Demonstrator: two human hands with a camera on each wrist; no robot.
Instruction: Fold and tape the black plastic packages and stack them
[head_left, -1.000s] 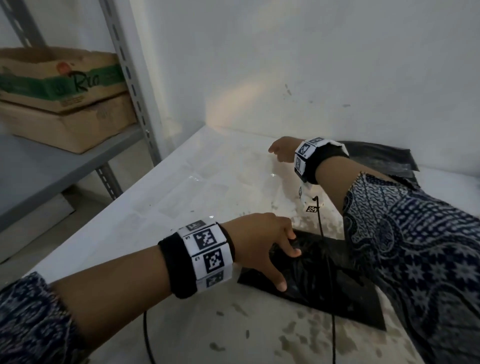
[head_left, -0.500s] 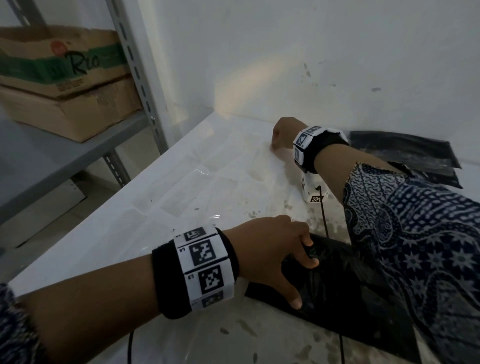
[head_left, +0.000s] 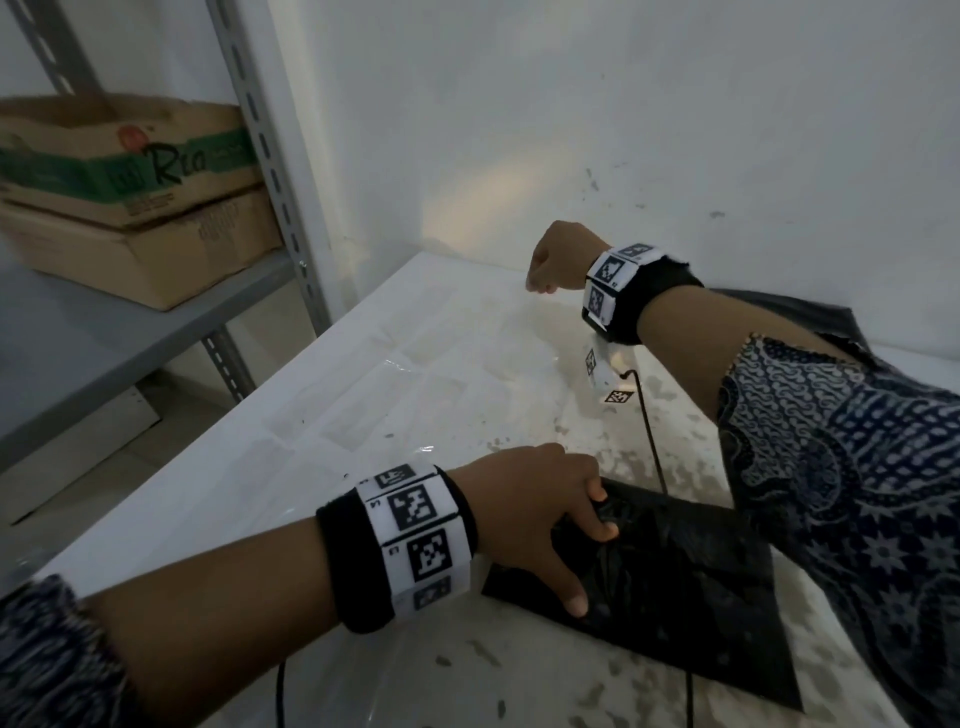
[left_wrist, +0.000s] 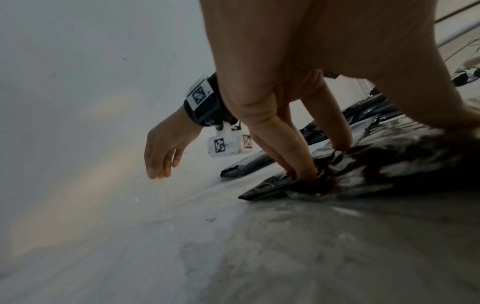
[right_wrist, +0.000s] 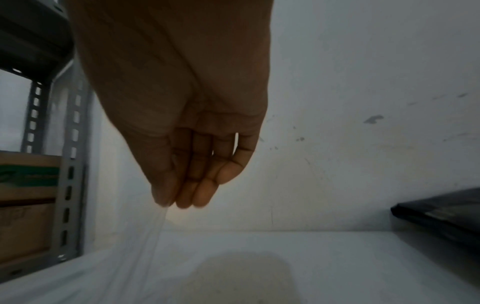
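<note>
Our left hand presses its fingertips and thumb down on the black package near the front edge of the white bench; our right hand hangs above the back edge, fingers close together, pinching a thin clear strip, maybe tape; that hand was down on the bench before and is higher now; more black packages lie by the back right corner, partly hidden by our sleeve.

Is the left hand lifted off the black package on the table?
No, the left hand presses its fingertips into the black package.
</note>
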